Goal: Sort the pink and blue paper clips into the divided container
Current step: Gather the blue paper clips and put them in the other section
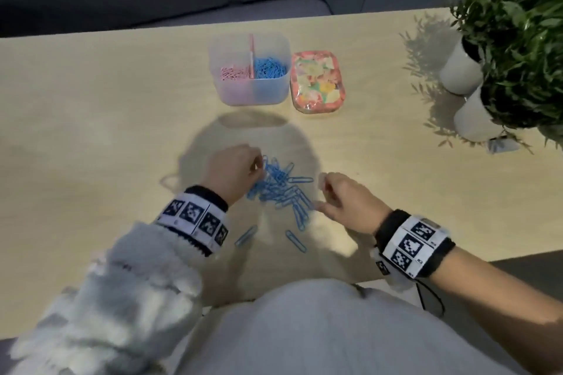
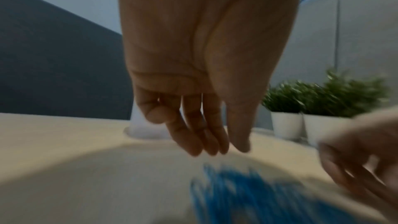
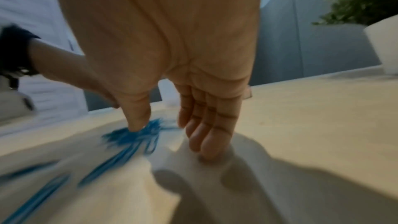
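The left hand (image 1: 236,169) is hovering at the left edge of the blue paper clips (image 1: 281,189), a loose heap lying at the centre of the head view. Its wrist view is showing relaxed, slightly curled fingers (image 2: 193,135) hanging above the blurred blue heap, holding nothing. The right hand (image 1: 344,199) is sitting at the heap's right edge, also slack and empty: in its own view the thumb (image 3: 137,117) is touching down at the clips while the other fingers are resting straight on the counter (image 1: 91,119).

The likely trouble is scatter. The clips are tangling into one another, so a scoop from both sides is liable to drag trailing clips off and drop them on the way. Two stragglers are already lying apart, lower in the frame towards the counter's near edge. A careless tip could also spill blue clips over the divider into the pink side.

Only the head view is showing the divided container (image 1: 249,91) in the upper middle of the frame, with pink clips in its left compartment and blue in its right, a floral lid (image 1: 316,82) just beside it, and potted plants (image 1: 518,24) at the upper right. No pink clips are showing on the counter. Only the wrist views are revealing the undersides of the fingers, though both are badly blurred.
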The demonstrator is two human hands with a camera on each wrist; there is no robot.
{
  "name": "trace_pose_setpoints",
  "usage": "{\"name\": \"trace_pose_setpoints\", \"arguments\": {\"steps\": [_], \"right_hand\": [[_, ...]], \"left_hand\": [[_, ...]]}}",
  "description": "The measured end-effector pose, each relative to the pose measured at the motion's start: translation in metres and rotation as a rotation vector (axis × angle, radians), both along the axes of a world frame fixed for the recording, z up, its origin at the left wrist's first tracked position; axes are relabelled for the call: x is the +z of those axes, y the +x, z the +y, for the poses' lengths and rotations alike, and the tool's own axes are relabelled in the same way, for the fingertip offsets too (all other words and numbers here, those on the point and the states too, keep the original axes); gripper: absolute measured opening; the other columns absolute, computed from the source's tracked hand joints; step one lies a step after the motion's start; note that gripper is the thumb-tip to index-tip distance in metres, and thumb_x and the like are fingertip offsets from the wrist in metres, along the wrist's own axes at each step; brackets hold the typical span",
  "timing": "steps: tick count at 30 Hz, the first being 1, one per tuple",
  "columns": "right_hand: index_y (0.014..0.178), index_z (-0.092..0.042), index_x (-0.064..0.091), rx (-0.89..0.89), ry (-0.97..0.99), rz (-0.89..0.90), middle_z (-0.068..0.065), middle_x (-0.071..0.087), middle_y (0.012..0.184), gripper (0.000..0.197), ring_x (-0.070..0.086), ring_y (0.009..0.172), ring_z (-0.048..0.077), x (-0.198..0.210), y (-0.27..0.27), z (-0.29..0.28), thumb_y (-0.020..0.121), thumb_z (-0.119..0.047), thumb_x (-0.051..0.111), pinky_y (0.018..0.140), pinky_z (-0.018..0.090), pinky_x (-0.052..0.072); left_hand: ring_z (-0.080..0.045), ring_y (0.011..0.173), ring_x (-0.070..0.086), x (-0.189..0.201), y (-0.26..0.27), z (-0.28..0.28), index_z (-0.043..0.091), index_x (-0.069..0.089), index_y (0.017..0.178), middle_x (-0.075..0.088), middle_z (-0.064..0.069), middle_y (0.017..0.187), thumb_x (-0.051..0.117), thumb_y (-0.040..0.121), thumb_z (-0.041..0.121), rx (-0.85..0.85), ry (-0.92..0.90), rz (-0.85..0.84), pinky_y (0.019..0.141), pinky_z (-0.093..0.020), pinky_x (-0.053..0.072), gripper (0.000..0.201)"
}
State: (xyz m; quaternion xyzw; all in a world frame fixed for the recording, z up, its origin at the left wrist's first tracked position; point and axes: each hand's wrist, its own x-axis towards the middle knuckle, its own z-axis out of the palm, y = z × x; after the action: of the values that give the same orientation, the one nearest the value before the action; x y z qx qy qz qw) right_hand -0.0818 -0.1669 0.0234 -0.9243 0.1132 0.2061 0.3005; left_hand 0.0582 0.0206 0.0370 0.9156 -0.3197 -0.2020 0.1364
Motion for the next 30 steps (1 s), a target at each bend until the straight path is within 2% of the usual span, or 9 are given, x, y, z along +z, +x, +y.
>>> {"name": "trace_pose_setpoints", "arguments": {"steps": [3,5,7,13,16,18,20,27,30], "right_hand": [[0.111,-0.01,0.047,0.032,-0.032,0.033,0.007,0.048,0.109,0.067,0.05,0.095,0.024,-0.006,-0.014,0.021,0.065,-0.051,0.076,0.08,0.038,0.046],[0.13,-0.012,0.038,0.096,-0.089,0.031,0.008,0.043,0.123,0.098,0.045,0.11,0.025,-0.006,-0.017,0.035,0.053,-0.056,0.08,0.09,0.041,0.047],[0.136,-0.011,0.031,0.114,-0.153,0.006,0.009,0.04,0.127,0.107,0.041,0.115,0.026,-0.01,-0.017,0.046,0.052,-0.055,0.08,0.094,0.04,0.045],[0.126,-0.009,0.05,-0.091,-0.084,-0.117,0.012,0.048,0.12,0.053,0.044,0.115,0.027,-0.025,-0.002,0.05,0.08,-0.028,0.068,0.096,0.033,0.039],[0.116,-0.009,0.061,-0.177,-0.039,-0.173,0.014,0.056,0.108,0.036,0.051,0.106,0.028,-0.026,0.002,0.047,0.082,-0.019,0.066,0.09,0.03,0.039],[0.109,-0.009,0.065,-0.178,-0.049,-0.178,0.015,0.058,0.103,0.026,0.052,0.101,0.028,-0.024,0.003,0.048,0.083,-0.016,0.063,0.085,0.03,0.039],[0.1,-0.007,0.067,-0.186,-0.053,-0.184,0.015,0.061,0.099,0.019,0.055,0.095,0.029,-0.023,0.004,0.049,0.084,-0.013,0.061,0.081,0.032,0.041],[0.081,-0.005,0.058,-0.22,-0.079,-0.177,0.014,0.059,0.092,0.0,0.051,0.089,0.029,-0.033,0.006,0.051,0.082,-0.006,0.058,0.07,0.029,0.035],[0.082,-0.007,0.053,-0.14,-0.1,-0.157,0.015,0.059,0.091,0.005,0.052,0.085,0.031,-0.034,0.006,0.052,0.083,-0.002,0.054,0.068,0.035,0.037]], "left_hand": [[-0.027,0.087,0.059,-0.022,-0.044,0.043,0.015,0.059,0.09,0.059,-0.006,0.093,0.066,0.079,0.036,0.021,0.167,0.163,0.075,-0.037,0.046,0.025],[-0.029,0.083,0.058,-0.033,-0.063,0.059,0.011,0.058,0.087,0.057,-0.009,0.091,0.069,0.077,0.031,0.096,0.073,0.212,0.074,-0.038,0.046,0.025],[-0.032,0.083,0.058,-0.041,-0.075,0.063,0.006,0.06,0.084,0.058,-0.013,0.09,0.068,0.079,0.018,0.162,-0.04,0.205,0.074,-0.038,0.045,0.015],[-0.033,0.092,0.055,-0.046,-0.081,0.026,0.005,0.06,0.087,0.059,-0.015,0.095,0.06,0.083,0.013,0.084,-0.153,0.108,0.076,-0.043,0.045,0.01],[-0.032,0.094,0.055,-0.044,-0.076,-0.001,0.003,0.06,0.098,0.058,-0.015,0.102,0.061,0.083,0.012,0.076,-0.194,0.056,0.077,-0.04,0.042,0.018],[-0.03,0.098,0.054,-0.044,-0.074,-0.012,0.005,0.055,0.111,0.054,-0.014,0.11,0.06,0.083,0.014,0.062,-0.153,0.033,0.079,-0.036,0.042,0.03],[-0.029,0.1,0.053,-0.045,-0.071,-0.018,0.006,0.053,0.114,0.052,-0.013,0.114,0.058,0.085,0.015,0.068,-0.112,0.018,0.08,-0.035,0.042,0.031],[-0.032,0.097,0.052,-0.052,-0.074,-0.013,0.004,0.058,0.095,0.055,-0.014,0.103,0.056,0.087,0.01,-0.035,-0.1,-0.102,0.071,-0.041,0.051,0.01],[-0.03,0.071,0.058,-0.048,-0.07,-0.009,0.005,0.06,0.078,0.061,-0.011,0.083,0.074,0.069,0.004,-0.153,-0.045,-0.19,0.052,-0.033,0.051,0.017]]}}
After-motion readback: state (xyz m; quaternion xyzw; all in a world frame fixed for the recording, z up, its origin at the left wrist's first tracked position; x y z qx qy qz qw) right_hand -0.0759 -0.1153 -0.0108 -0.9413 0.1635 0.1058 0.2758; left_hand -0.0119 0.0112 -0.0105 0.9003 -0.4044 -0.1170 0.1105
